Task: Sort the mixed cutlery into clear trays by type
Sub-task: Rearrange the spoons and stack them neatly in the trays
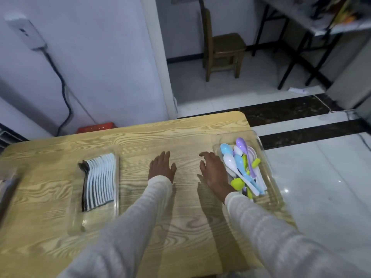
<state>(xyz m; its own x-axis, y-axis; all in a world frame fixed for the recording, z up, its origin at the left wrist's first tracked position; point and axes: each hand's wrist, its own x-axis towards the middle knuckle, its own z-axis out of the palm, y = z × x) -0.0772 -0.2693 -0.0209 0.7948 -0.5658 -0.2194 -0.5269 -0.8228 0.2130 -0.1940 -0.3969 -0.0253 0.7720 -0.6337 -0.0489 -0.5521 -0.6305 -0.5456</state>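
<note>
Spanning my view, the wooden table [60, 227] leaves a bare strip between two clear trays set lengthwise away from me. The left tray [94, 221] holds a black-and-white stack [100, 181]. The right tray [270, 189] sits at the table's right edge. My left hand [161, 167] and right hand [213, 171] lie flat on the strip, fingers spread, holding nothing. The coloured spoons [241, 169] in the right tray mostly point their bowls away.

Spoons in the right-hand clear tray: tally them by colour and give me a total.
Counting only the spoon bowls that show in the clear tray; the pile may hide more.
Light blue spoons: 2
White spoons: 3
Green spoons: 2
Purple spoon: 1
Total: 8
</note>
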